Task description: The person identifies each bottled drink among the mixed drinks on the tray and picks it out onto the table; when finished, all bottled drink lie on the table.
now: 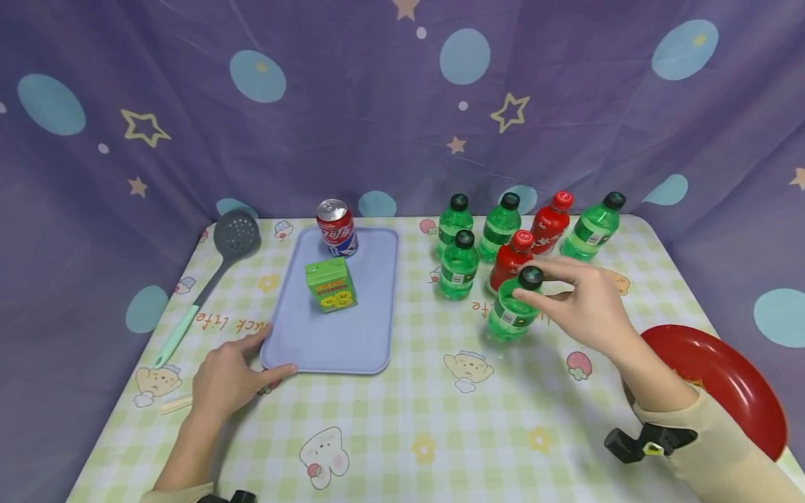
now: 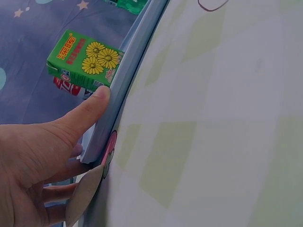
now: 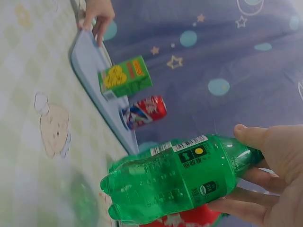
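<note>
My right hand (image 1: 588, 300) pinches a green plastic bottle (image 1: 511, 314) by its black-capped neck, slightly above the table. In the right wrist view this bottle (image 3: 175, 182) has liquid inside and casts a green shadow on the cloth. A red bottle (image 1: 508, 264) stands just behind it. My left hand (image 1: 228, 377) touches the near left corner of a light blue tray (image 1: 339, 353), its thumb along the near rim and its fingers at the left side. On the tray are a green drink carton (image 1: 332, 285) with yellow flowers and a red-and-blue can (image 1: 337, 229).
Several green bottles (image 1: 459, 269) and another red bottle (image 1: 550, 223) stand at the back right. A grey skimmer (image 1: 236, 236) with a mint handle lies left of the tray. A red pan (image 1: 732, 381) sits under my right forearm. Beside my left wrist lies a pale strip (image 1: 176, 404).
</note>
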Motion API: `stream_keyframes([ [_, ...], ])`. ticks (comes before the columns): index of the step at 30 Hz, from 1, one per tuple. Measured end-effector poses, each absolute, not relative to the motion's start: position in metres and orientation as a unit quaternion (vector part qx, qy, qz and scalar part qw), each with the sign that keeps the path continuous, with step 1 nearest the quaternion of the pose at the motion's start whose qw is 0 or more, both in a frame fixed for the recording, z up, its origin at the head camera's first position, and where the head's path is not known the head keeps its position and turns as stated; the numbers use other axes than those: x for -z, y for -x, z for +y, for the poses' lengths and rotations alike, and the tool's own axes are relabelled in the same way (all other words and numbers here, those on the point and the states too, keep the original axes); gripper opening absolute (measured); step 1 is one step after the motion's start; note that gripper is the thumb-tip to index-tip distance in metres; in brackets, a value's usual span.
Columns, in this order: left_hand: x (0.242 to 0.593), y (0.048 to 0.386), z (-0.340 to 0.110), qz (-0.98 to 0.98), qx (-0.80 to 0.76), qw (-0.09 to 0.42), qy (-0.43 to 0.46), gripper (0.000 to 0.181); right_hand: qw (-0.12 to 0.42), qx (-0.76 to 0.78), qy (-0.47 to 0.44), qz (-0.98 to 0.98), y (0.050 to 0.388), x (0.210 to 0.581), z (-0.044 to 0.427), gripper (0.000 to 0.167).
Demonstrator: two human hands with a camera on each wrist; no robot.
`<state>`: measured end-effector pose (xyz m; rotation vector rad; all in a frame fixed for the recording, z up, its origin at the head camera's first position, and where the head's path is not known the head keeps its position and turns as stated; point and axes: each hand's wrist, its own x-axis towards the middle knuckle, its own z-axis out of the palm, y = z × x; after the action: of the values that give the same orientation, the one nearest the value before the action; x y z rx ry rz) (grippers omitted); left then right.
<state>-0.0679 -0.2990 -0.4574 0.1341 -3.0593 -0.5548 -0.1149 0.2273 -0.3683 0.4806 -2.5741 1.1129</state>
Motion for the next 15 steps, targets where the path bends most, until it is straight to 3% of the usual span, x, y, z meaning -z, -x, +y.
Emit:
stream_keyframes([
  [15, 0.456, 0.067, -0.299, -0.984, 0.175, 0.021, -0.039, 0.104, 0.250, -0.320, -0.129, -0.905, 0.124, 0.379, 0.276, 0.041],
])
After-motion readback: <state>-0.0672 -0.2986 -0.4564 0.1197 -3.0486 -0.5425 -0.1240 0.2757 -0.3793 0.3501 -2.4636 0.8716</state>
